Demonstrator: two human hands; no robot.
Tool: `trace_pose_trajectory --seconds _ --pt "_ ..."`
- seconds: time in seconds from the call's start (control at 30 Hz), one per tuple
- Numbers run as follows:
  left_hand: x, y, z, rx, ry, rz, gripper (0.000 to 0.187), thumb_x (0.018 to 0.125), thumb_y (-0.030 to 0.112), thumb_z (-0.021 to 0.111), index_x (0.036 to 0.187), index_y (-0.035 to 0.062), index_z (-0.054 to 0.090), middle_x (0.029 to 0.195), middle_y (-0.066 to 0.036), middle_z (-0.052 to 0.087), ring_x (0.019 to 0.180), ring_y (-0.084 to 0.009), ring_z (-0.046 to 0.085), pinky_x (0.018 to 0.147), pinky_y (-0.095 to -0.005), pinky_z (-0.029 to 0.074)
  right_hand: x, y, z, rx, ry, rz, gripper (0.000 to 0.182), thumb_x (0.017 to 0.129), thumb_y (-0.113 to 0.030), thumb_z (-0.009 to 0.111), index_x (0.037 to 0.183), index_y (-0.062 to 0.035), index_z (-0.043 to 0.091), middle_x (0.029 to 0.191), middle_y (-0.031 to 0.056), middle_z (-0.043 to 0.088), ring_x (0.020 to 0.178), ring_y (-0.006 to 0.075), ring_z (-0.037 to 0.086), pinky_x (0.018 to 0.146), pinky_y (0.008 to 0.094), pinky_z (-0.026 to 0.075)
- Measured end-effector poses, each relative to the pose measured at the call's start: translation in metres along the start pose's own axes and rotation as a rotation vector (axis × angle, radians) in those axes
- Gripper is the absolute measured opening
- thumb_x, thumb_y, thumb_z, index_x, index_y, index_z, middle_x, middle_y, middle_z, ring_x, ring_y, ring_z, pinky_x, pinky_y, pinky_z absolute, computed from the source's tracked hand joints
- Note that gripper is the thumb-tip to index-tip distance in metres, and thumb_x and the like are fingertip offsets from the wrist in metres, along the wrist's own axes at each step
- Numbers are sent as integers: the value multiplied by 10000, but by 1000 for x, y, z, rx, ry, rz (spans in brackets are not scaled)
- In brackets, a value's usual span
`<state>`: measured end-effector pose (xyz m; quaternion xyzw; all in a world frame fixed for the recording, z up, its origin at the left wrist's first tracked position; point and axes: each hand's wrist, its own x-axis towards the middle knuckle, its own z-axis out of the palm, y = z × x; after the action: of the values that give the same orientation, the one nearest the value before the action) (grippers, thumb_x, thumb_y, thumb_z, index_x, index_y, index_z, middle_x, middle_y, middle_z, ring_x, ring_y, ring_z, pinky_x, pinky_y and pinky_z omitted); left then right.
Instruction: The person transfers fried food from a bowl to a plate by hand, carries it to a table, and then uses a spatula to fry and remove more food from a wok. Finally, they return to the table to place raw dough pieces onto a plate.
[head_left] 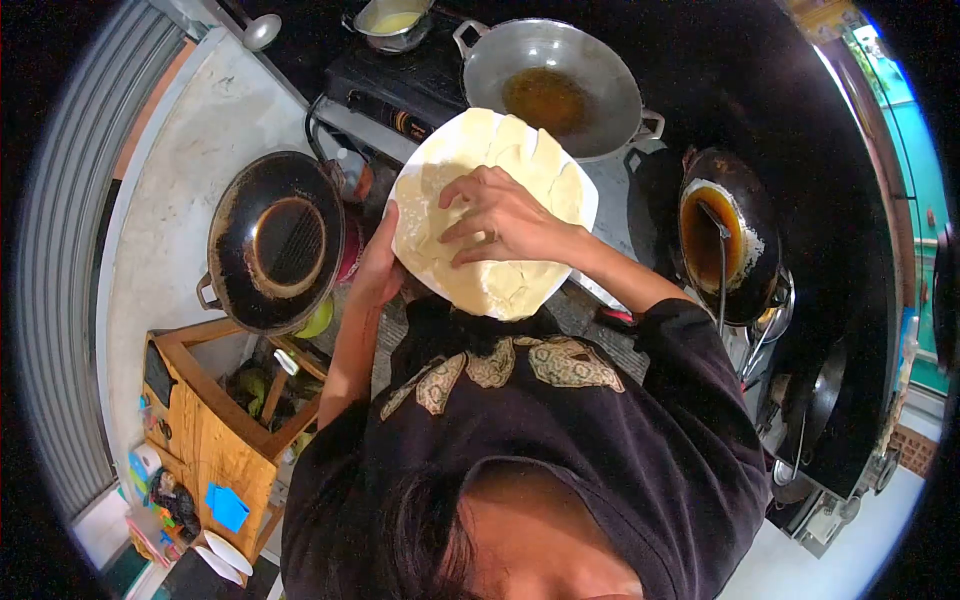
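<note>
I hold a white plate piled with pale cream slabs of soft food at chest height, just in front of the stove. My left hand grips the plate's left rim from below. My right hand lies on top of the slabs with its fingers spread and pressing on them. A silver wok with brown oil in it sits directly beyond the plate's far edge.
A blackened empty wok stands to the left. A dark pan of brown liquid with a ladle in it stands to the right. A small pot of yellow liquid is at the back. A wooden crate sits low on the left.
</note>
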<state>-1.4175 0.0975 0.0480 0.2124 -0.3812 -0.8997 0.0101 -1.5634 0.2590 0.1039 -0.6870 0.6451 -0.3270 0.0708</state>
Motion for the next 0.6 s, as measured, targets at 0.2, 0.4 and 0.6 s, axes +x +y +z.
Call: trace_pose_trajectory --seconds 0.2,0.4,0.6 --pt "30 5 -6 -13 -57 -40 524 995 430 339 1373 69 371 1322 -73 492 1202 -170 475 973 -343 403 6 11 -1 -95 73 -70 172 698 -235 725 798 -97 705 995 47 565 928 236 528 815 366 424" --pt "37 14 -1 5 -65 -60 534 987 444 355 1379 81 360 1306 -56 503 1182 -160 494 970 -339 410 8 15 -1 -166 56 -59 156 730 -227 706 802 -90 686 961 24 559 881 219 536 787 350 444" --pt "43 11 -1 46 -16 -55 608 949 517 397 1383 93 357 1328 -74 491 1193 -206 488 999 -374 391 11 21 -2 -111 32 -58 162 736 -208 711 846 -92 687 955 27 588 909 221 555 809 349 449"
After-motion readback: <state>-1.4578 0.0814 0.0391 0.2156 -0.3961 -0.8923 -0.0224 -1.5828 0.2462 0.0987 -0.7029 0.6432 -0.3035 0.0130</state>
